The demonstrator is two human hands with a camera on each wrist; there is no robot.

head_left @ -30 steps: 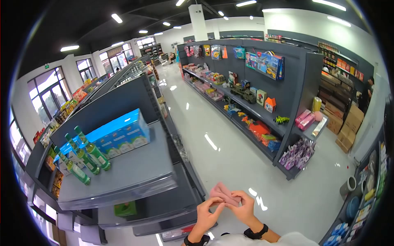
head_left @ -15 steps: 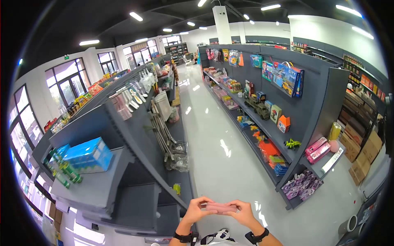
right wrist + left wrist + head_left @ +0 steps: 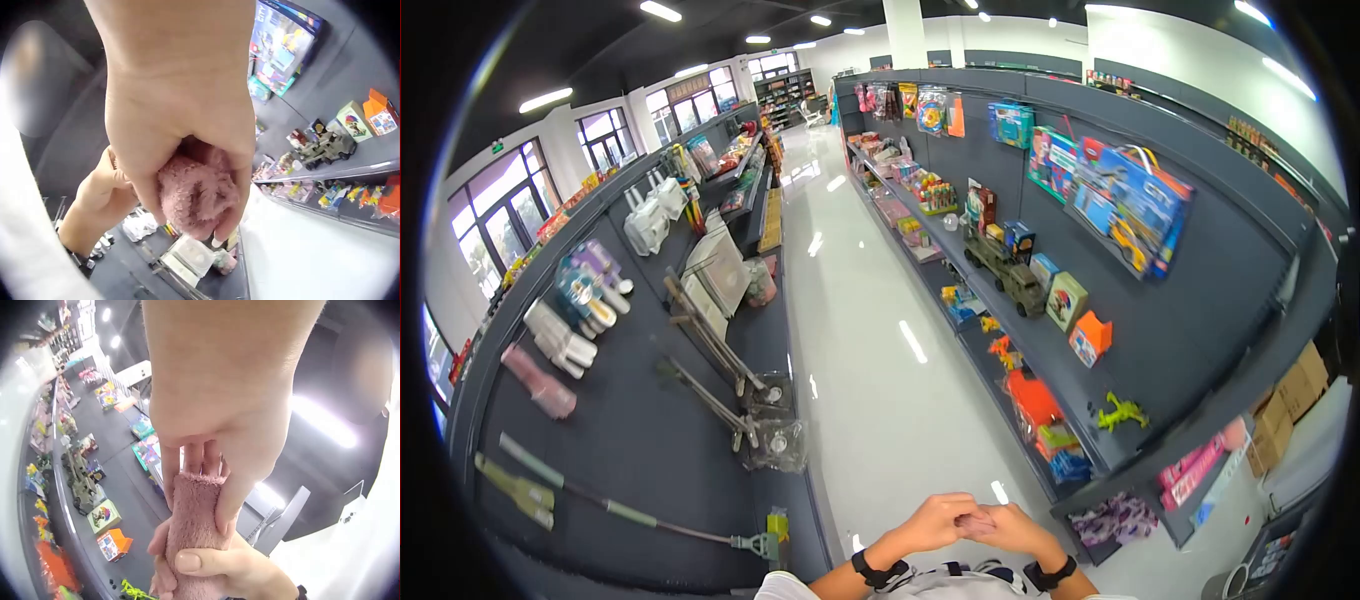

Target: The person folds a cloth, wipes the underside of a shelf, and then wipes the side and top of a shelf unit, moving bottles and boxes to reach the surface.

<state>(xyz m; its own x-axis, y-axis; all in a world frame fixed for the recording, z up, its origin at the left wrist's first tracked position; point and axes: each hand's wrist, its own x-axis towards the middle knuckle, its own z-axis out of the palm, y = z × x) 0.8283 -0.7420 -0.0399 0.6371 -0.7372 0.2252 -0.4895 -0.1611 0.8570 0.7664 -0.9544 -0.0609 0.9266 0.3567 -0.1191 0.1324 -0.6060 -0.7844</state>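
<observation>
A small pink fluffy cloth (image 3: 194, 531) is rolled up and held between both hands close to my body. My left hand (image 3: 935, 522) pinches one end of it, fingers and thumb curled round the roll. My right hand (image 3: 1012, 530) grips the other end, and in the right wrist view the cloth (image 3: 197, 187) bulges out of its curled fingers. In the head view only a sliver of the pink cloth (image 3: 975, 521) shows between the two hands. Each wrist wears a dark band.
I stand in a shop aisle with a glossy white floor (image 3: 870, 400). A grey shelf unit with toys (image 3: 1040, 290) runs along the right. On the left a grey panel (image 3: 630, 420) carries hanging mops, brushes and gloves. Cardboard boxes (image 3: 1290, 395) stand at far right.
The view has swung from the shelf end with blue boxes and green bottles into the aisle. The hands have drawn closer together, squeezing the pink cloth into a tighter roll.
</observation>
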